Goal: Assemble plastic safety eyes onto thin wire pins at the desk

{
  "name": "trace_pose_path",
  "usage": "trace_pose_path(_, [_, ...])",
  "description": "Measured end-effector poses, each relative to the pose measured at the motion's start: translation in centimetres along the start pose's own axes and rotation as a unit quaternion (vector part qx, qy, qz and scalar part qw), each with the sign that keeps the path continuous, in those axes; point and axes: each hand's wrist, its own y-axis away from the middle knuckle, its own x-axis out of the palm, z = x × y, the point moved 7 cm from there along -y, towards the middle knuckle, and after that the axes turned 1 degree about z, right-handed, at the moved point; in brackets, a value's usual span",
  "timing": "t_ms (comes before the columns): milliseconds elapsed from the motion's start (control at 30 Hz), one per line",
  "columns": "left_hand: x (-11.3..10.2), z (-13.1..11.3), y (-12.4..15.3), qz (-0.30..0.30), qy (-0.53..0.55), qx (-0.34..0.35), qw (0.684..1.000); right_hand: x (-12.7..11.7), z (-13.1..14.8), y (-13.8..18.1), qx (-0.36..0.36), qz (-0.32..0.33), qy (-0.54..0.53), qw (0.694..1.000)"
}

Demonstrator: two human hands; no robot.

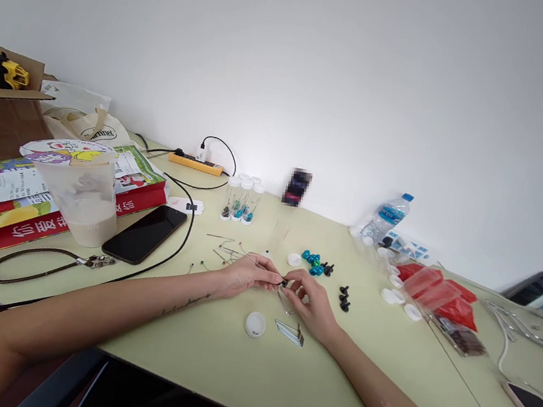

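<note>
A tiny black piece (285, 281) sits mid-way across the smooth pale-green table (209, 356), with a thin bent metal rod (286, 305) just under it. From it, a round white cap (255, 324) lies at seven o'clock, flat steel keys (290, 332) at six, blue beads (312, 262) at one and black studs (344, 297) at three, none in the way. The left hand (246, 274) and right hand (310, 303) meet fingertip to fingertip, both curled and pinching the black piece.
</note>
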Motion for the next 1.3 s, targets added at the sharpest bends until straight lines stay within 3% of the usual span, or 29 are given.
trace_pose_path(400, [-0.20, 0.10, -0.03, -0.009, 0.017, 0.002, 1.000, -0.28, -0.42, -0.11, 0.029, -0.020, 0.007, 0.999])
trace_pose_path(1300, [-0.36, -0.01, -0.22, -0.010, 0.030, 0.011, 0.999, -0.74, 0.15, 0.01, 0.002, -0.036, 0.020, 0.999])
